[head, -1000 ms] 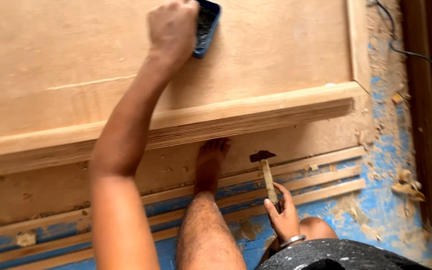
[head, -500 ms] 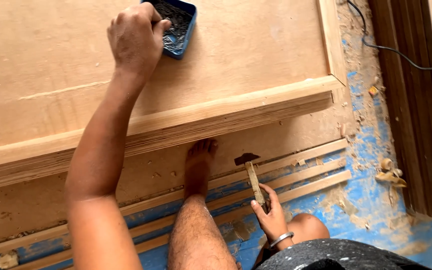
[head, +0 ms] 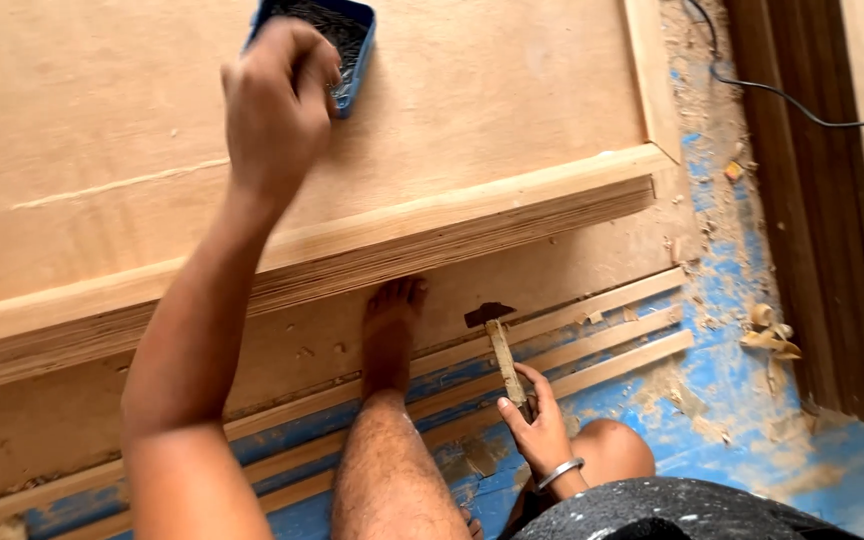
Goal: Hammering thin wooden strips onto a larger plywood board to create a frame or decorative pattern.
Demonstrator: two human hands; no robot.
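My left hand (head: 274, 112) is stretched out over a large plywood panel (head: 92, 130), fingers bunched together at the near edge of a small blue tray (head: 355, 52) filled with dark nails. Whether a nail is pinched between the fingers is hidden. My right hand (head: 537, 432), with a metal bangle on the wrist, grips the wooden handle of a hammer (head: 502, 355) low down beside my knee. The dark hammer head points at the panel's moulded edge. My bare foot (head: 392, 322) rests under that edge.
Long thin wooden strips (head: 617, 338) lie on the blue, sawdust-covered floor (head: 742, 390). Curled wood shavings (head: 769, 335) sit at the right. A dark wooden frame (head: 817, 250) runs along the right side, with a black cable (head: 782, 95) above.
My left hand has drawn back from on top of the blue tray to its near edge. The view has shifted right. The hammer stays held low in my right hand.
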